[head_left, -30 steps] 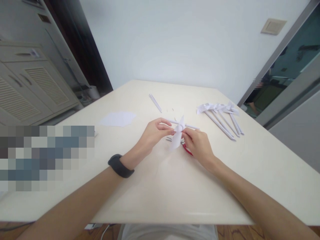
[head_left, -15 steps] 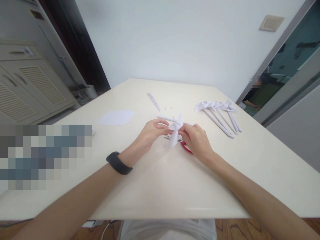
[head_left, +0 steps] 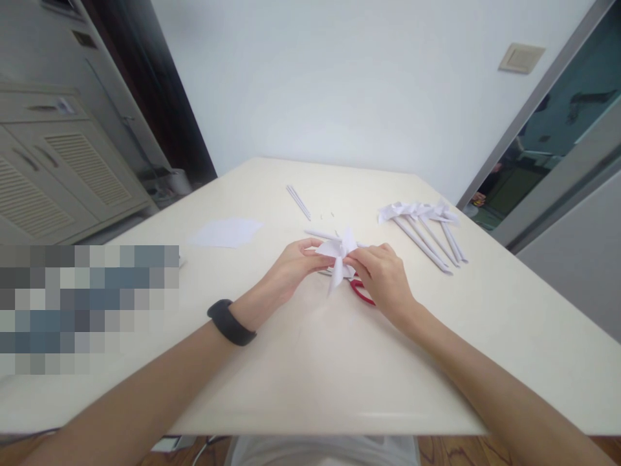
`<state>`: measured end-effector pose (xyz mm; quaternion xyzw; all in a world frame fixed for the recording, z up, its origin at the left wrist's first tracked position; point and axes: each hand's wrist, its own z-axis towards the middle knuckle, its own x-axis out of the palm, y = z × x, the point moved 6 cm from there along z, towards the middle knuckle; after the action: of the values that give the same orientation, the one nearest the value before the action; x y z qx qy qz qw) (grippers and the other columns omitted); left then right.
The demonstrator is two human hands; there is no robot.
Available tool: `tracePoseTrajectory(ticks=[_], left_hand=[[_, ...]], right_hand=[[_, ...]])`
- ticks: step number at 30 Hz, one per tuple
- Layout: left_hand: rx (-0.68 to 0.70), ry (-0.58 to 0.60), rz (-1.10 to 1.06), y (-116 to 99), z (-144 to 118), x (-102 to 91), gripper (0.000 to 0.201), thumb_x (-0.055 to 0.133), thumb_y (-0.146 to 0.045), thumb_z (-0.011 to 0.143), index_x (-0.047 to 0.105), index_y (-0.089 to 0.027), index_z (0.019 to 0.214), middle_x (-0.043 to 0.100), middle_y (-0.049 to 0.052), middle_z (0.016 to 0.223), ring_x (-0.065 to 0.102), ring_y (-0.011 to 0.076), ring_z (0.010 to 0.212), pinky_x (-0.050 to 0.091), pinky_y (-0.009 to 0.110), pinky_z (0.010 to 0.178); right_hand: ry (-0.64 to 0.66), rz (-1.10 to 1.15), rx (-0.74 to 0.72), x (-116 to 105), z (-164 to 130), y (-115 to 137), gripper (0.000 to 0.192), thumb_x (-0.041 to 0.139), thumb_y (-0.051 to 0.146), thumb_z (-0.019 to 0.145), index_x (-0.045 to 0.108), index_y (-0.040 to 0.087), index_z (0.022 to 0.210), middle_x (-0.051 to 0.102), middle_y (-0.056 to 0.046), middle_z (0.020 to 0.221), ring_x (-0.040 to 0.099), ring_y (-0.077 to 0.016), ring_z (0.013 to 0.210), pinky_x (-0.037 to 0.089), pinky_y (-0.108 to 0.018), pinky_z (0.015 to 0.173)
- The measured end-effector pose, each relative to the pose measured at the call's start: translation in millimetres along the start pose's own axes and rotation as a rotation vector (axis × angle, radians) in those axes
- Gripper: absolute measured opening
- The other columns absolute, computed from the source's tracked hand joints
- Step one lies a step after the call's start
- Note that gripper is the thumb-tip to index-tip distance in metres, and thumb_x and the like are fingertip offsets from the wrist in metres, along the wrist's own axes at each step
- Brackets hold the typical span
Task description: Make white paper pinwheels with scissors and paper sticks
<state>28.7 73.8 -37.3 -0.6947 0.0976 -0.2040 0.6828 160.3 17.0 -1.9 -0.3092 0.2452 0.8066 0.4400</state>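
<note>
A white folded paper pinwheel (head_left: 339, 255) sits between both my hands above the middle of the cream table (head_left: 315, 362). My left hand (head_left: 294, 265), with a dark band on its wrist, pinches the pinwheel's left blades. My right hand (head_left: 383, 275) pinches its centre from the right. A white rolled paper stick (head_left: 321, 234) lies just behind the pinwheel. Red-handled scissors (head_left: 361, 291) lie on the table under my right hand, partly hidden.
Several finished paper pinwheels on sticks (head_left: 427, 223) lie at the right back of the table. A white paper sheet (head_left: 226, 232) lies left of centre, thin paper sticks (head_left: 299, 200) farther back. A cabinet (head_left: 53, 168) stands left, a doorway (head_left: 543, 149) right.
The pinwheel's blades have spread wider and it sits lower between my hands. Both hands shifted slightly on it; the long hanging flap has been folded up shorter.
</note>
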Motion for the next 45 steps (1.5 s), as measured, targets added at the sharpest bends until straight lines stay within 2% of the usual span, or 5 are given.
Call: tracePoseTrajectory(ticks=[8, 15, 24, 37, 45], left_hand=[[-0.032, -0.05, -0.088, 2.8, -0.6, 1.0, 0.023, 0.073, -0.021, 0.066, 0.061, -0.013, 0.085, 0.067, 0.004, 0.079, 0.063, 0.014, 0.075, 0.046, 0.028, 0.078], [-0.03, -0.077, -0.125, 5.3, 1.3, -1.6, 0.026, 0.073, -0.022, 0.067, 0.06, -0.014, 0.088, 0.066, 0.004, 0.08, 0.061, 0.0131, 0.074, 0.045, 0.026, 0.073], [-0.065, -0.103, -0.181, 4.0, -2.2, 0.7, 0.023, 0.07, -0.017, 0.069, 0.058, -0.014, 0.088, 0.065, 0.003, 0.075, 0.06, 0.0118, 0.069, 0.045, 0.023, 0.067], [-0.098, 0.013, -0.251, 6.5, 0.5, 3.2, 0.024, 0.071, -0.015, 0.067, 0.06, -0.016, 0.089, 0.066, 0.003, 0.081, 0.06, 0.0129, 0.071, 0.046, 0.027, 0.073], [-0.029, 0.077, -0.183, -1.7, -2.9, 9.0, 0.021, 0.07, -0.023, 0.069, 0.065, -0.019, 0.089, 0.067, 0.005, 0.092, 0.062, 0.0174, 0.089, 0.045, 0.03, 0.082]], right_hand=[[-0.055, 0.157, 0.102, -5.8, -0.1, 0.6, 0.019, 0.05, 0.024, 0.09, 0.066, 0.018, 0.082, 0.054, -0.003, 0.073, 0.051, -0.0144, 0.069, 0.038, -0.025, 0.061], [0.024, 0.186, 0.192, -4.1, 1.0, 3.2, 0.021, 0.045, 0.018, 0.091, 0.066, 0.018, 0.089, 0.058, -0.005, 0.079, 0.053, -0.0161, 0.07, 0.041, -0.026, 0.062], [0.012, 0.294, 0.274, -6.1, -0.5, 0.4, 0.02, 0.047, 0.013, 0.087, 0.051, 0.021, 0.105, 0.063, 0.0, 0.081, 0.058, -0.0147, 0.071, 0.043, -0.025, 0.065], [-0.09, 0.474, 0.295, -13.7, 2.5, -3.2, 0.011, 0.053, 0.014, 0.084, 0.06, 0.022, 0.084, 0.067, 0.002, 0.079, 0.062, -0.0134, 0.073, 0.048, -0.024, 0.064], [-0.159, 0.46, 0.332, -19.1, 2.3, -5.1, 0.008, 0.055, 0.016, 0.084, 0.06, 0.02, 0.081, 0.065, 0.0, 0.077, 0.059, -0.0136, 0.07, 0.046, -0.026, 0.065]])
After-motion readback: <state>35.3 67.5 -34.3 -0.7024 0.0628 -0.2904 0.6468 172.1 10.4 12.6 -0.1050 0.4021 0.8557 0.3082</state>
